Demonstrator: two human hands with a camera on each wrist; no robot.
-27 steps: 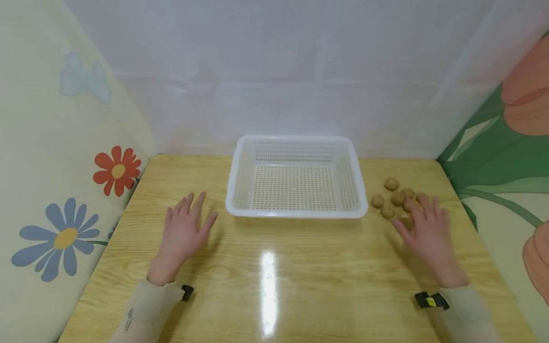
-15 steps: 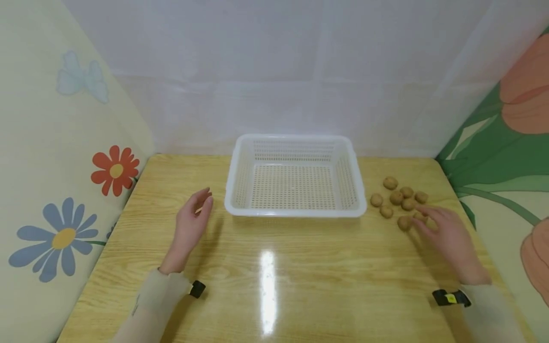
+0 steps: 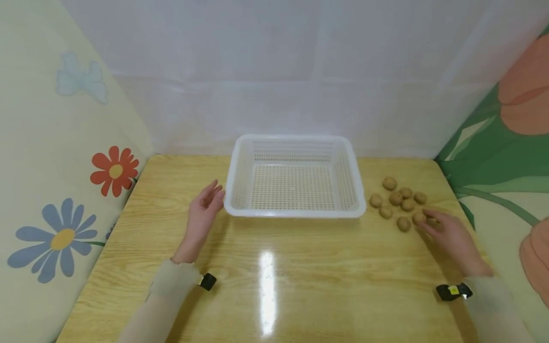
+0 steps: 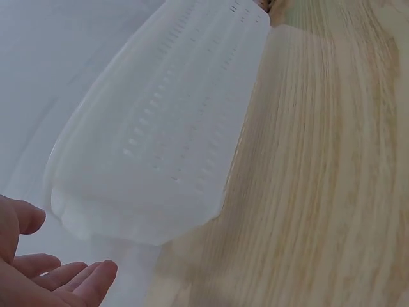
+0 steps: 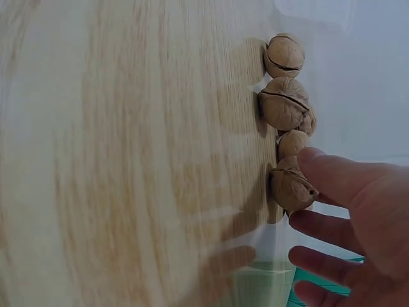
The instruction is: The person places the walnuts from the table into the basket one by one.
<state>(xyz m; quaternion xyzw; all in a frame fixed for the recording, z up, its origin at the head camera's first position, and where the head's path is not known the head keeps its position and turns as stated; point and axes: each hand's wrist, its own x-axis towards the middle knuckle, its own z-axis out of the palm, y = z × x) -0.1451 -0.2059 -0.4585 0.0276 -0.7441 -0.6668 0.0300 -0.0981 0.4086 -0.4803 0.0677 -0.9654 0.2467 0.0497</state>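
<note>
A white plastic basket (image 3: 296,214) with slotted walls stands on the wooden table. Close to its left end is my left hand (image 3: 203,214), fingers loosely bent; in the left wrist view they sit just off the basket's corner and hold nothing. To the right of the basket lie several brown walnuts (image 3: 395,198) in a loose group. My right hand (image 3: 450,238) has thumb and index finger on either side of the nearest right walnut (image 3: 419,218), pinching it at the table. The right wrist view shows that walnut (image 5: 293,188) against the thumb and index fingertips.
Behind the basket a white cloth backdrop (image 3: 274,81) rises at the table's far edge. Flower-printed panels (image 3: 47,157) flank the wooden table (image 3: 326,286) on both sides. Each wrist wears a dark strap with a small device (image 3: 208,281).
My left hand has moved right and forward toward the basket, its spread fingers now bent. My right hand has turned and drawn back right, with thumb and index finger closing around a walnut.
</note>
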